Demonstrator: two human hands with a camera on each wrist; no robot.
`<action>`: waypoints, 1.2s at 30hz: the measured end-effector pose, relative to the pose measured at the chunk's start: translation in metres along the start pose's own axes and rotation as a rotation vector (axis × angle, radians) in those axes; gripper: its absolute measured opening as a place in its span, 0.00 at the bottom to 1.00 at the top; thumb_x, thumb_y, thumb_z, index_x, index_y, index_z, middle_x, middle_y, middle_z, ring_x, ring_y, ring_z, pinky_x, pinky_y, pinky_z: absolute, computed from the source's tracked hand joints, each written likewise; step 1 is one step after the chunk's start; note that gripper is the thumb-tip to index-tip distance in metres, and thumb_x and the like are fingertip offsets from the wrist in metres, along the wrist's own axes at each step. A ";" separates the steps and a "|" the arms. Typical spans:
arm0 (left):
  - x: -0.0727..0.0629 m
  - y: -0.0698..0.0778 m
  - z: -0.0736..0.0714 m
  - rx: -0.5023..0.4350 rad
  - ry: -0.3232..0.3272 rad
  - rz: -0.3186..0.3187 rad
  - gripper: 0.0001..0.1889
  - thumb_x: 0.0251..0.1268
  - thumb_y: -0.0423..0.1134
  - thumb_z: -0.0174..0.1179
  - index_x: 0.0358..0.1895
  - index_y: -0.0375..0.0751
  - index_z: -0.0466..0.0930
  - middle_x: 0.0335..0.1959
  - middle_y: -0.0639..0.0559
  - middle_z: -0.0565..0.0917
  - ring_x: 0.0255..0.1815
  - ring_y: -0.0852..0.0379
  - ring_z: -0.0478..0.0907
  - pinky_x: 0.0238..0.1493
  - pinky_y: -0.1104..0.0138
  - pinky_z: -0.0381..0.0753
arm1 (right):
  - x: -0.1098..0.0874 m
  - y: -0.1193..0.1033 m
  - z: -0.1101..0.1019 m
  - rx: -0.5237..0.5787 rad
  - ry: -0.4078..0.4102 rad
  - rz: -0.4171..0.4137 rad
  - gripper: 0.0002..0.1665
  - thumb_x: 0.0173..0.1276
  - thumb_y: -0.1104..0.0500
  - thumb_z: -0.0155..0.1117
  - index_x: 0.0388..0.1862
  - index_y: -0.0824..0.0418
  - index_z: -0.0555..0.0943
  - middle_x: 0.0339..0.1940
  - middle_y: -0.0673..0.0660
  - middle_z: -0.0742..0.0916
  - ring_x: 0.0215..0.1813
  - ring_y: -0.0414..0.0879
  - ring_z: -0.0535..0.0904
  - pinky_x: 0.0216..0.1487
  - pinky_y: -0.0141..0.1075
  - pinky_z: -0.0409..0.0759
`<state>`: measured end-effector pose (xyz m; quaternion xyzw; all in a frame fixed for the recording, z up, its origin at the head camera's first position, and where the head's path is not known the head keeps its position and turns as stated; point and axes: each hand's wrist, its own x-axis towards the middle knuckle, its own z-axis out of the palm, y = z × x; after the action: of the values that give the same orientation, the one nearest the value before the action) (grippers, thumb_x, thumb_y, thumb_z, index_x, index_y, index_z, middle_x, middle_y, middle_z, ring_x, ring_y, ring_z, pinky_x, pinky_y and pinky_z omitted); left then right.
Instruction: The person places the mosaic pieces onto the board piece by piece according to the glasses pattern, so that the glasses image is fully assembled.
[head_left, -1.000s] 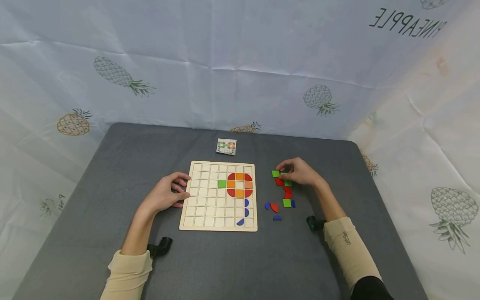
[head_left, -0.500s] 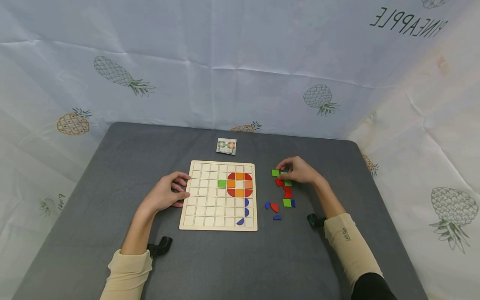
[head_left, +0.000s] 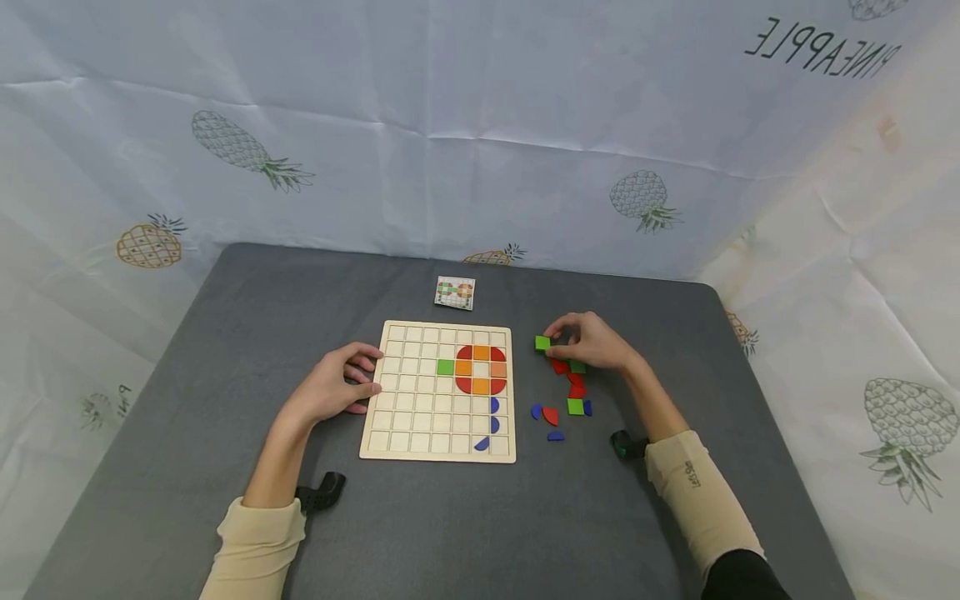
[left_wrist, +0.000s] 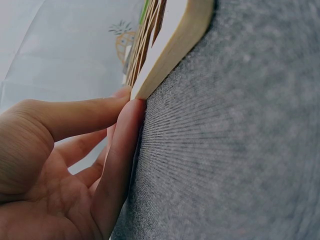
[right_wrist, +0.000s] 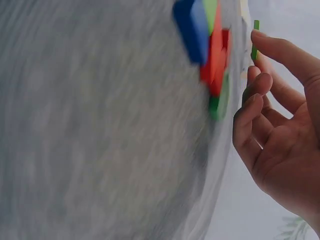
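Observation:
My right hand (head_left: 596,340) pinches a green square tile (head_left: 542,342) between thumb and index finger, right of the board. In the right wrist view this tile (right_wrist: 255,40) shows as a thin green edge raised by the fingertips, the other fingers loosely bent. At the left edge of the wooden grid board (head_left: 420,417), my left hand (head_left: 333,383) rests its thumb and fingertips. The left wrist view shows the thumb (left_wrist: 95,112) and another fingertip right at the board's edge (left_wrist: 165,57). Red, orange and green pieces form a pattern at the board's upper right.
Three blue pieces (head_left: 494,425) lie on the board's lower right. Loose red pieces (head_left: 577,386), a green square (head_left: 575,407) and blue pieces (head_left: 555,436) lie right of the board. A small patterned card (head_left: 454,292) stands behind the board on the grey table (head_left: 300,300).
My right hand has moved slightly left with the green tile, drawing it away from the other pieces. My left hand stays at the board's edge.

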<state>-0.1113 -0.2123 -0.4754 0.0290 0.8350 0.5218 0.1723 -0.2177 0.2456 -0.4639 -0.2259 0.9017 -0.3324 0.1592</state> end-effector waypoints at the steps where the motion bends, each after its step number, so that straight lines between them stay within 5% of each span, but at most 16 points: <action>1: 0.000 0.000 0.000 0.000 0.001 0.001 0.28 0.72 0.29 0.70 0.73 0.34 0.74 0.58 0.34 0.75 0.47 0.46 0.79 0.34 0.59 0.93 | 0.000 -0.003 0.002 0.013 -0.001 -0.005 0.17 0.70 0.58 0.79 0.55 0.61 0.90 0.49 0.62 0.90 0.23 0.39 0.71 0.26 0.31 0.72; 17: -0.001 0.000 0.001 -0.005 0.002 0.004 0.29 0.72 0.29 0.71 0.73 0.34 0.74 0.58 0.34 0.76 0.48 0.47 0.79 0.33 0.60 0.93 | 0.021 -0.065 0.038 0.084 -0.073 -0.101 0.16 0.72 0.57 0.78 0.56 0.59 0.89 0.48 0.58 0.91 0.22 0.41 0.73 0.26 0.31 0.72; 27: -0.001 -0.001 0.000 -0.008 0.004 0.007 0.29 0.72 0.29 0.71 0.73 0.33 0.74 0.57 0.34 0.75 0.46 0.47 0.80 0.33 0.59 0.93 | 0.049 -0.107 0.071 0.015 -0.145 -0.187 0.15 0.71 0.55 0.78 0.53 0.59 0.90 0.47 0.56 0.93 0.28 0.41 0.80 0.32 0.30 0.78; 36: -0.001 -0.002 0.000 -0.006 0.002 0.011 0.29 0.72 0.29 0.71 0.73 0.33 0.73 0.57 0.33 0.75 0.46 0.47 0.79 0.33 0.60 0.93 | 0.070 -0.135 0.095 -0.179 -0.178 -0.157 0.14 0.71 0.53 0.79 0.51 0.55 0.90 0.46 0.51 0.93 0.47 0.42 0.87 0.47 0.32 0.85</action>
<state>-0.1105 -0.2129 -0.4770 0.0323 0.8334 0.5253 0.1687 -0.1945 0.0684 -0.4519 -0.3376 0.8897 -0.2407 0.1910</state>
